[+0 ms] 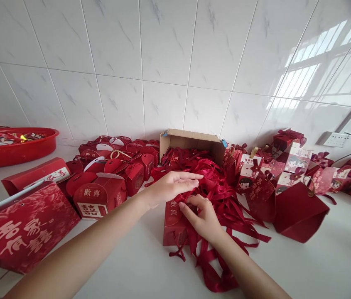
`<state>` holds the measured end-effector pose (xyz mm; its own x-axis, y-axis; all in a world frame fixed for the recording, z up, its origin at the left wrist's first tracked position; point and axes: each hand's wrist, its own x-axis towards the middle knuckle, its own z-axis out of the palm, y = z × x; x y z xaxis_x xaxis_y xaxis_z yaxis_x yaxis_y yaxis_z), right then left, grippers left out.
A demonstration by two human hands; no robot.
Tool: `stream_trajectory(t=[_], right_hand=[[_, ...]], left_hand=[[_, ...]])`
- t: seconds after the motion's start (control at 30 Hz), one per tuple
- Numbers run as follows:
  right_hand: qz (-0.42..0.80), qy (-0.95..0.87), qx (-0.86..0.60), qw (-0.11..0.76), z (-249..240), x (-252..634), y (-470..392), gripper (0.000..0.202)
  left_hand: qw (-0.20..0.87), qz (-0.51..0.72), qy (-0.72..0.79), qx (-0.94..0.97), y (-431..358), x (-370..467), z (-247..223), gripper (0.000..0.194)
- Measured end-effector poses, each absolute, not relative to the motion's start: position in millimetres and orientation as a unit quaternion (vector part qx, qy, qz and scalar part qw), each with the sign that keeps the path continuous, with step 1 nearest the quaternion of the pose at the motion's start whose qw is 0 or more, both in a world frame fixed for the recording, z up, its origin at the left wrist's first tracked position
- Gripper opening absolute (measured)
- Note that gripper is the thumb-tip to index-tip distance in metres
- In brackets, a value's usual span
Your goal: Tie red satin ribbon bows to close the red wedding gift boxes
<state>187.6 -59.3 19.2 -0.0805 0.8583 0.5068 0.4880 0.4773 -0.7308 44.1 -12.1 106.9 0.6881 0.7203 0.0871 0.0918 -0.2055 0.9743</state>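
A small red gift box (173, 224) with pale characters stands on the white table, a dark red cord hanging at its front. Above its top reaches my left hand (178, 184), its fingers stretched forward and slightly apart from the thumb. My right hand (202, 216) is at the box's right top edge, thumb and fingers bent towards each other; what lies between them is too small to make out. Dark red ribbons (225, 207) spread in a loose heap behind and to the right of both hands, spilling from a cardboard box (194, 138) lying on its side.
Several red gift boxes (100, 195) stand to the left, with a large red bag (27, 228) nearer. A red basin (16, 145) holds small packets. More red boxes (300, 207) stand at the right, near a power strip (334, 139) by the tiled wall (169, 50).
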Motion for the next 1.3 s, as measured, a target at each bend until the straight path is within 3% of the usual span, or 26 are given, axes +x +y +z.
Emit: stream_trajectory(t=[0.13,0.37,0.6,0.93,1.3], right_hand=[[0.216,-0.697,-0.477,0.490,16,189,-56,0.041],[0.216,-0.710,-0.476,0.471,15,191,-56,0.033],[0.277,-0.673,-0.441,0.526,11,189,-56,0.015],[0.332,-0.635,-0.411,0.564,7,186,-56,0.009],[0.225,-0.667,-0.468,0.534,16,185,-66,0.018]], left_hand=[[0.484,0.341,0.299,0.749,-1,32,86,0.032],[0.380,0.319,0.344,0.797,-3,12,49,0.028],[0.370,0.378,0.334,0.781,-7,20,38,0.018],[0.376,0.385,0.307,0.785,-12,19,29,0.012],[0.300,0.389,0.297,0.819,-17,19,33,0.006]])
